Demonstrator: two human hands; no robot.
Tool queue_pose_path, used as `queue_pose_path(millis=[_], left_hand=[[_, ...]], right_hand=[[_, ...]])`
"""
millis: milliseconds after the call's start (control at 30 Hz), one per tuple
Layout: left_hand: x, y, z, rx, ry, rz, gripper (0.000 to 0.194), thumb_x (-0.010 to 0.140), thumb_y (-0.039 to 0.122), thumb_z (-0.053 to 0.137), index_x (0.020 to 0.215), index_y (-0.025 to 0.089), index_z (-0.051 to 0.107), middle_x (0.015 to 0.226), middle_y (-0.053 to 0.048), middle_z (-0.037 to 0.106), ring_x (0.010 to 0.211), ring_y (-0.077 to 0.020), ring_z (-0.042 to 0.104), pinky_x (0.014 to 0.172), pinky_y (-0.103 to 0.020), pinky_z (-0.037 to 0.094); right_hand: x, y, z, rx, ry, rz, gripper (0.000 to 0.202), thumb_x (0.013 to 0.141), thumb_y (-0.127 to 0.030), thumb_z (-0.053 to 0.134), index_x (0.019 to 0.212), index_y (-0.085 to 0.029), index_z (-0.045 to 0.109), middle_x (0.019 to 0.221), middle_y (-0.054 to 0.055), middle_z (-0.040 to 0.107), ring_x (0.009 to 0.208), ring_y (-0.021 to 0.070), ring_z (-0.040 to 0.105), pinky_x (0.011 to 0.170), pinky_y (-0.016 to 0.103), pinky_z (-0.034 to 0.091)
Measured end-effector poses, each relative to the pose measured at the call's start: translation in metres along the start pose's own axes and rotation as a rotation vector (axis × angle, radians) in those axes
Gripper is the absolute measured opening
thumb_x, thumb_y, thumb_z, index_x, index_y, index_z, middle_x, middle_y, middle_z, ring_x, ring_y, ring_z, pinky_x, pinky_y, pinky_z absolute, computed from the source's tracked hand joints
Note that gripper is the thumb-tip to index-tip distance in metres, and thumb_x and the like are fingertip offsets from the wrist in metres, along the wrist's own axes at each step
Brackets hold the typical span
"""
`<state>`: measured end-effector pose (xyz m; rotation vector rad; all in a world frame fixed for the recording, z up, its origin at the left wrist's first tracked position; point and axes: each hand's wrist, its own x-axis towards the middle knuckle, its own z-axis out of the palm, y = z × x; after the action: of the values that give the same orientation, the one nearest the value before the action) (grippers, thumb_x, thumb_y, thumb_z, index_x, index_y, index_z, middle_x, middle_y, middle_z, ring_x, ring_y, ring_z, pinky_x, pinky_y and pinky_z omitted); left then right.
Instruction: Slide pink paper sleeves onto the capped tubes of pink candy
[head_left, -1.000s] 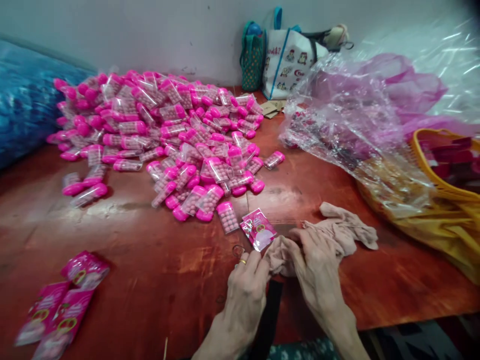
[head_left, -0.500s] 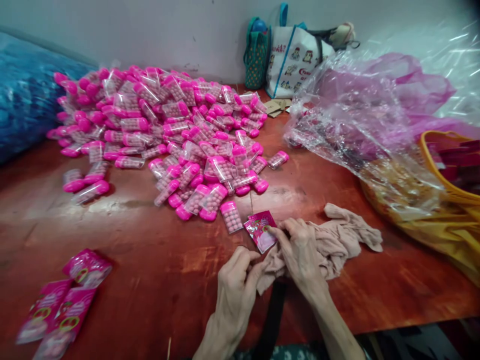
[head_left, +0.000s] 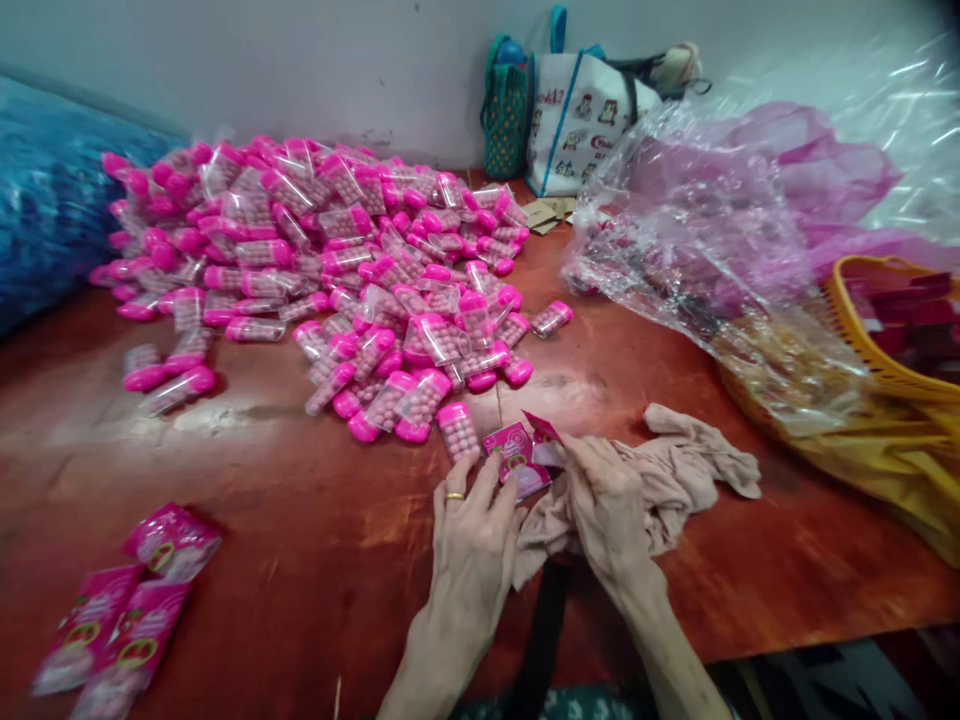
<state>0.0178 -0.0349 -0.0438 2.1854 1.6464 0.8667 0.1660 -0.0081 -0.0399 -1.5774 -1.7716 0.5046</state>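
Note:
A pink printed packet (head_left: 511,448) lies on the table just ahead of my hands. My left hand (head_left: 474,535), with a gold ring on one finger, stretches its fingers forward. Its fingertips are at the packet's near edge and the lower end of a clear container with a pink cap (head_left: 457,428), filled with pale pink balls. My right hand (head_left: 606,495) pinches a second pink packet (head_left: 541,430), tilted up beside the flat one; its near end is hidden by the fingers. Under my right hand a crumpled beige cloth (head_left: 679,480) is spread.
A large heap of similar containers (head_left: 322,250) covers the table's back left. Three filled pink packets (head_left: 150,610) lie at the front left. On the right are clear plastic wrap (head_left: 675,240) and a yellow basket (head_left: 847,320). Bags (head_left: 577,120) stand by the wall.
My left hand has opened from a curled pose and reached forward to the container and packet. My right hand now holds up a second packet; before, only one showed flat.

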Motion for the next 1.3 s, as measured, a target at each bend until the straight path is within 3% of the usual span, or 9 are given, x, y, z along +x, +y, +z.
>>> queue_pose_path(millis=[133,233,300,433,700,967,1100,1200,1300], left_hand=[[-0.001,0.002,-0.007,-0.128,0.077,-0.013,0.022,0.078,0.012,0.058,0.098,0.016,0.068,0.109,-0.013,0.065,0.11,-0.0307,0.05,0.092,-0.048,0.043],[0.003,0.005,-0.018,-0.509,0.158,-0.285,0.032,0.076,0.021,0.065,0.108,0.02,0.063,0.104,-0.009,0.066,0.095,-0.0236,0.059,0.084,-0.038,0.048],[0.01,0.008,-0.022,-0.869,0.089,-0.526,0.04,0.072,0.023,0.069,0.112,0.022,0.061,0.103,-0.006,0.068,0.084,-0.0194,0.062,0.076,-0.032,0.05],[0.023,0.009,-0.02,-1.284,0.022,-0.718,0.017,0.068,0.018,0.072,0.084,0.016,0.071,0.078,-0.002,0.071,0.067,-0.0125,0.061,0.066,-0.023,0.048],[0.024,0.005,-0.01,-1.264,0.145,-0.743,0.003,0.07,0.017,0.071,0.068,0.014,0.07,0.058,0.004,0.063,0.052,-0.006,0.051,0.052,-0.016,0.041],[0.025,0.008,-0.015,-1.402,0.174,-0.844,0.004,0.06,0.014,0.075,0.062,0.014,0.071,0.054,0.002,0.065,0.05,-0.0068,0.055,0.052,-0.016,0.045],[0.027,0.008,-0.018,-1.468,0.163,-0.908,0.011,0.058,0.015,0.076,0.052,0.012,0.067,0.047,0.002,0.061,0.042,-0.0054,0.051,0.044,-0.015,0.043],[0.027,0.005,-0.022,-1.475,0.181,-0.924,0.009,0.056,0.015,0.078,0.058,0.012,0.07,0.052,0.0,0.066,0.045,-0.0071,0.055,0.048,-0.017,0.047],[0.027,0.0,-0.027,-1.457,0.226,-0.923,0.012,0.054,0.012,0.079,0.063,0.013,0.071,0.057,-0.001,0.069,0.05,-0.0081,0.058,0.052,-0.017,0.048]], right_hand=[[-0.003,-0.004,-0.005,0.112,0.014,0.08,0.024,0.092,-0.021,0.04,0.075,-0.019,0.056,0.068,0.001,0.054,0.062,0.0155,0.05,0.059,0.027,0.039],[-0.007,-0.013,-0.007,0.189,-0.059,0.099,0.027,0.093,-0.025,0.043,0.068,-0.019,0.053,0.062,-0.002,0.053,0.057,0.0129,0.05,0.055,0.024,0.039],[-0.01,-0.022,-0.007,0.246,-0.119,0.094,0.025,0.092,-0.024,0.045,0.069,-0.019,0.053,0.063,-0.002,0.053,0.058,0.0128,0.051,0.055,0.023,0.039],[-0.013,-0.034,-0.003,0.313,-0.159,0.077,0.024,0.091,-0.02,0.046,0.067,-0.019,0.053,0.067,-0.001,0.053,0.065,0.0148,0.051,0.058,0.025,0.037],[-0.013,-0.032,0.003,0.397,-0.22,0.117,0.009,0.084,-0.017,0.058,0.076,-0.02,0.059,0.074,-0.002,0.058,0.07,0.0145,0.053,0.063,0.024,0.038],[-0.02,-0.04,0.008,0.19,-0.158,-0.015,0.024,0.092,-0.02,0.045,0.069,-0.017,0.054,0.066,0.0,0.055,0.064,0.0154,0.05,0.061,0.027,0.032],[-0.018,-0.043,0.005,0.193,-0.214,-0.056,0.032,0.094,-0.023,0.04,0.064,-0.018,0.052,0.063,0.001,0.054,0.06,0.015,0.049,0.059,0.028,0.033],[-0.016,-0.043,0.002,0.342,-0.292,0.069,0.031,0.092,-0.029,0.043,0.064,-0.019,0.053,0.06,-0.001,0.054,0.054,0.0133,0.05,0.052,0.025,0.036],[-0.018,-0.045,0.004,0.578,-0.361,0.351,0.015,0.087,-0.035,0.052,0.085,-0.021,0.058,0.057,-0.004,0.057,0.042,0.0114,0.053,0.041,0.021,0.04]])
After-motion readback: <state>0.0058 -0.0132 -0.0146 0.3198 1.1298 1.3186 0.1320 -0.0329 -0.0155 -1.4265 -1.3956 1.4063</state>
